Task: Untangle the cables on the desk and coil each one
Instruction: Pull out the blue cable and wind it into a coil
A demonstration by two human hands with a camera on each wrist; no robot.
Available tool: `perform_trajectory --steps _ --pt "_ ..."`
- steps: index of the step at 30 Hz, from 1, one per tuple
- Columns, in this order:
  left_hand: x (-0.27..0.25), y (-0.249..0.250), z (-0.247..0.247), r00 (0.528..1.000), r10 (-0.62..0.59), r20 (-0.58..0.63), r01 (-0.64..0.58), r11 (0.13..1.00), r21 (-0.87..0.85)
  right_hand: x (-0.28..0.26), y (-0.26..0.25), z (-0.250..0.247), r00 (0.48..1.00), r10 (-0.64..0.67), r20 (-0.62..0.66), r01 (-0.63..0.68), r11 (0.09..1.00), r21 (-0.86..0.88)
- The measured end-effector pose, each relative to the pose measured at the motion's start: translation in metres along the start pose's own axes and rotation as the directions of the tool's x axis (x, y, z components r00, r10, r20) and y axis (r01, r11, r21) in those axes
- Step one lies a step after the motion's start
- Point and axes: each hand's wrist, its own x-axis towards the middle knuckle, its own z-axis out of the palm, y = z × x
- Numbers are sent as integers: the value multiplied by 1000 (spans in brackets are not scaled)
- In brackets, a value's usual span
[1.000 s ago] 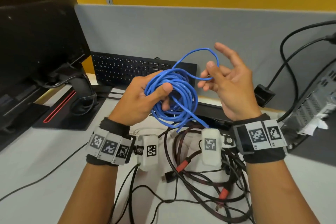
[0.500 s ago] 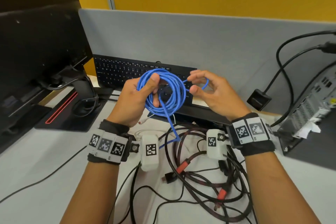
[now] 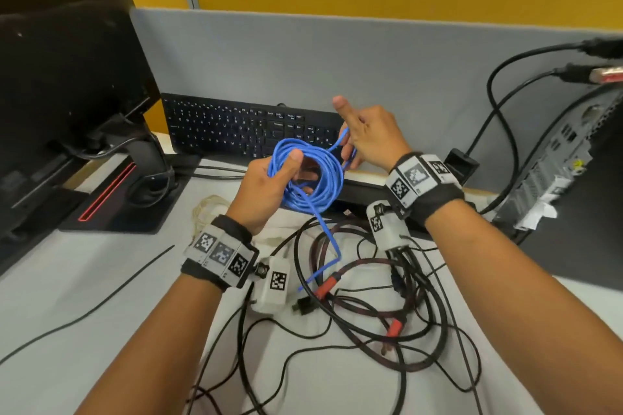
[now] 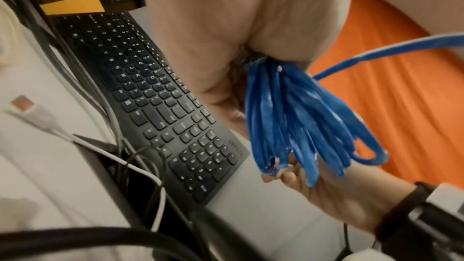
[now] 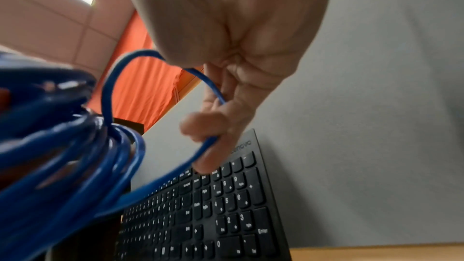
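Observation:
My left hand (image 3: 269, 185) grips a coil of blue cable (image 3: 312, 178) above the desk, thumb across its strands; the same blue cable (image 4: 296, 122) hangs from that fist in the left wrist view. My right hand (image 3: 364, 138) is just right of the coil and holds one loop of the blue cable (image 5: 208, 86) in its curled fingers, index finger pointing up. A loose blue tail (image 3: 328, 239) drops from the coil to the desk. Below lies a tangle of black and braided cables (image 3: 387, 323) with red plugs (image 3: 328, 286).
A black keyboard (image 3: 242, 128) leans against the grey partition (image 3: 337, 57) behind the hands. A monitor and its stand (image 3: 67, 94) fill the left. A computer case (image 3: 566, 152) with plugged black leads stands at right. A white cord (image 3: 205, 212) lies behind my left wrist.
Both hands moved right and slightly lower with the coil. The right hand went from open fingers to gripping a loop beside the coil, its index finger now raised.

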Motion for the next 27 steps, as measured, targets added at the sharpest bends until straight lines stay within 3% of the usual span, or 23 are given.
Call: perform_trajectory --steps 4,7,10,12,13,15,18,21,24,27 --pt "0 -5 -6 999 24 -41 -20 996 84 -3 -4 0 993 56 107 -32 978 -208" --pt "3 -5 -8 985 71 -157 -53 991 120 -6 -10 -10 1000 -5 7 7 934 -357" --pt "14 -2 -10 943 117 -313 -72 986 153 -29 -23 -13 983 -109 -149 93 990 -110" --pt "19 0 -10 901 179 -396 -102 973 207 -50 -37 -3 992 -125 -4 124 985 119" --pt "20 0 -10 875 217 -432 -118 962 245 -57 -41 4 984 -141 107 125 981 145" --pt "21 3 -9 842 261 -473 -139 951 277 -61 -45 17 966 -183 181 174 983 62" --pt "20 5 -9 828 239 -507 -156 967 201 -54 -41 28 971 -231 -64 224 970 -100" --pt "20 9 -10 813 304 -496 -166 938 303 -53 -35 37 970 -236 -62 205 926 -318" --pt "21 10 -14 807 323 -495 -155 924 350 -52 -28 40 960 -276 -33 252 915 -314" --pt "24 3 -27 772 277 -572 -107 943 314 -50 -17 21 974 -227 -5 217 936 -278"
